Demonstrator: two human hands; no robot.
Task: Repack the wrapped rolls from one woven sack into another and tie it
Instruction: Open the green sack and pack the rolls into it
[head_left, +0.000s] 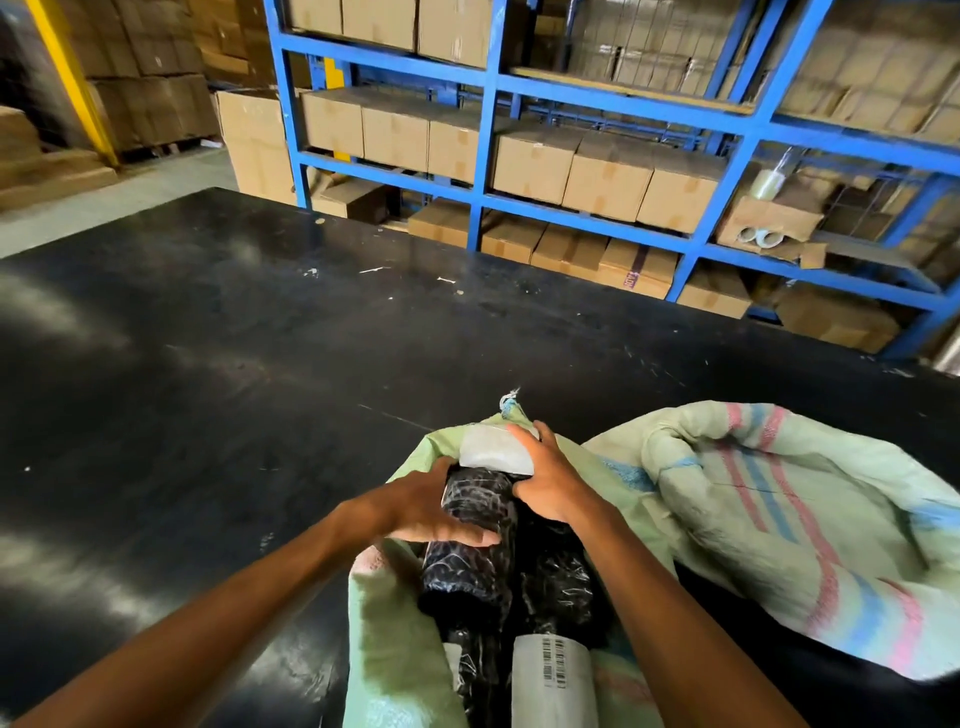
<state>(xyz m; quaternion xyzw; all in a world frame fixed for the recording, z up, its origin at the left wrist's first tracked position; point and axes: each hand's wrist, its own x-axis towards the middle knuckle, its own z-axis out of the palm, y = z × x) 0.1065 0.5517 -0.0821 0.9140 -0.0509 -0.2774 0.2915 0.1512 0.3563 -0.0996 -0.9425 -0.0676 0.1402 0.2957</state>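
Rolls are being packed into the green sack

One wrapped roll (470, 525) is held by left hand (431, 512) and right hand (548, 483), fingers curled around it; striped sack (779, 509) lies at three o'clock, nothing tied yet

Two woven sacks (779, 519), four wrapped rolls (467, 519), two hands (426, 512).

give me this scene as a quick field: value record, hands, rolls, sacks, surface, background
left hand: grips the top wrapped roll from its left side
right hand: holds the same roll near its white end
top wrapped roll: black, in clear film, lying over the other rolls
other rolls: inside the near sack, one with a barcode label
near sack: green woven, open
second sack: striped, crumpled, to the right
table: black
shelves: blue, holding cardboard boxes
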